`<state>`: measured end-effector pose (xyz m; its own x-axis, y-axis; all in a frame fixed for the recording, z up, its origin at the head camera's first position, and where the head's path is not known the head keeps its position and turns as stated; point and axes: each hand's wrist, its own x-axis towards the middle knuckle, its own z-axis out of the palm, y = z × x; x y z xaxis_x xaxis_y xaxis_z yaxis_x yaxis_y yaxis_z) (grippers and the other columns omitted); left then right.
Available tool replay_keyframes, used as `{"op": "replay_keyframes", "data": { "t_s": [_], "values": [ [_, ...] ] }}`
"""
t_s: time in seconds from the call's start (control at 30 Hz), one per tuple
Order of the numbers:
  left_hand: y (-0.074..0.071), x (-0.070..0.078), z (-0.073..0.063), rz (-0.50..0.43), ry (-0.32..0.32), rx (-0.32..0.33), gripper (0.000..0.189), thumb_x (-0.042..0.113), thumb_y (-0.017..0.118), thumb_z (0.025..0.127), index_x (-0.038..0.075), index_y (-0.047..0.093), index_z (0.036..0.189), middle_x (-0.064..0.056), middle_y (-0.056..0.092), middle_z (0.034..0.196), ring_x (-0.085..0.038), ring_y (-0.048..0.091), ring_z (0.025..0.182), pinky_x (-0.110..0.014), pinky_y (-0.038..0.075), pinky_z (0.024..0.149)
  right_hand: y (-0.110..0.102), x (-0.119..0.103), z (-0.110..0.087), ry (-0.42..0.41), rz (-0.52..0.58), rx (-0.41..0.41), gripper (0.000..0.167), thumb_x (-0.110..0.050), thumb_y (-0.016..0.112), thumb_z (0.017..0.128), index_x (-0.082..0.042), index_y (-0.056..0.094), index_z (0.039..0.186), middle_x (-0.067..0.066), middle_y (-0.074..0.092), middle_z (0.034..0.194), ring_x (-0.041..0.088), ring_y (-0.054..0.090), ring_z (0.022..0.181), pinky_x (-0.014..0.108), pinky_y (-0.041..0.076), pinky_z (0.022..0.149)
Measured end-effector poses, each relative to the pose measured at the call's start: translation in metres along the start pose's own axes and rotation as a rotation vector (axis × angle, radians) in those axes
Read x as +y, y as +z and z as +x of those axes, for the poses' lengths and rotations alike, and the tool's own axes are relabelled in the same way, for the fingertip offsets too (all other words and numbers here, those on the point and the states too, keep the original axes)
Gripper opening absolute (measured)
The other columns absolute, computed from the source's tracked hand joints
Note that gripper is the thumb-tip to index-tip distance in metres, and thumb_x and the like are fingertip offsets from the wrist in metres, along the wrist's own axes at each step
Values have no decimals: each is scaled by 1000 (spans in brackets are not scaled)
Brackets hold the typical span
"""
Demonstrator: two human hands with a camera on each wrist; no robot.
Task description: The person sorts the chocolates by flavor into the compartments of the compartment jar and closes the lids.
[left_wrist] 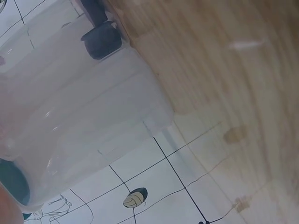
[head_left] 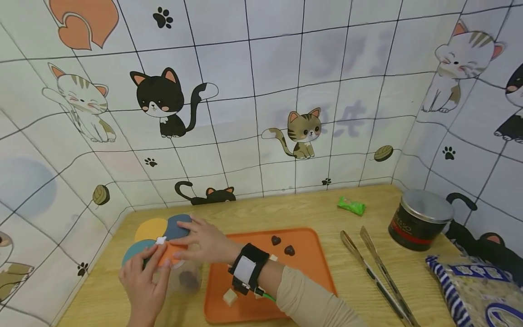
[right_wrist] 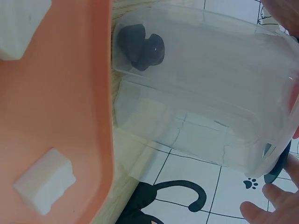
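A clear plastic canister (right_wrist: 205,84) with several compartments stands at the left of the table, dark heart-shaped pieces (right_wrist: 140,46) at the bottom of one compartment. Its petal lids are yellow (head_left: 150,230), blue (head_left: 176,227), teal and orange, around a white star knob (head_left: 161,240). My left hand (head_left: 145,281) touches the orange lid (head_left: 173,250) beside the knob, fingers slightly bent. From the other side my right hand (head_left: 208,240) reaches across with spread fingers, resting on the blue and orange lids. The left wrist view mostly shows the canister's clear wall (left_wrist: 93,102).
Right of the canister lies an orange tray (head_left: 302,272) with two dark hearts (head_left: 282,245) and pale cubes (head_left: 230,296). Farther right are metal tongs (head_left: 377,268), a green wrapper (head_left: 351,205), a black tin (head_left: 421,220) and a blue-and-white bag (head_left: 478,290). Cat-print walls border the table.
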<state>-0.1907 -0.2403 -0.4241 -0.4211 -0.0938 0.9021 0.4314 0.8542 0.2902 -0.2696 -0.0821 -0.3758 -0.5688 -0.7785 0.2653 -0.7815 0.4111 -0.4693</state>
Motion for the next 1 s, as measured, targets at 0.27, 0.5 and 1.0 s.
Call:
{"op": "replay_keyframes", "data": {
  "t_s": [0.27, 0.5, 1.0],
  "values": [
    [-1, -4, -1, 9, 66, 29, 48, 47, 45, 88, 8, 67, 102, -20, 57, 95, -35, 44, 86, -30, 18, 84, -1, -4, 0, -62, -61, 23, 38, -44, 48, 87, -29, 52, 122, 2, 32, 143, 29, 18, 136, 41, 23, 108],
    [-3, -4, 0, 27, 45, 14, 50, 49, 45, 87, 7, 67, 101, -19, 57, 98, -35, 43, 87, -32, 18, 83, 3, 2, 2, -45, 29, 8, 44, -42, 51, 86, -28, 47, 128, -4, 25, 147, 22, 10, 139, 41, 19, 109],
    [8, 7, 3, 99, -44, 94, 63, 68, 56, 67, 9, 70, 85, -16, 57, 87, -34, 44, 80, -40, 22, 77, 5, 13, 17, -81, -69, 20, 43, -32, 29, 97, -18, 35, 137, 4, 24, 147, 18, 25, 135, 33, 24, 108]
  ]
}}
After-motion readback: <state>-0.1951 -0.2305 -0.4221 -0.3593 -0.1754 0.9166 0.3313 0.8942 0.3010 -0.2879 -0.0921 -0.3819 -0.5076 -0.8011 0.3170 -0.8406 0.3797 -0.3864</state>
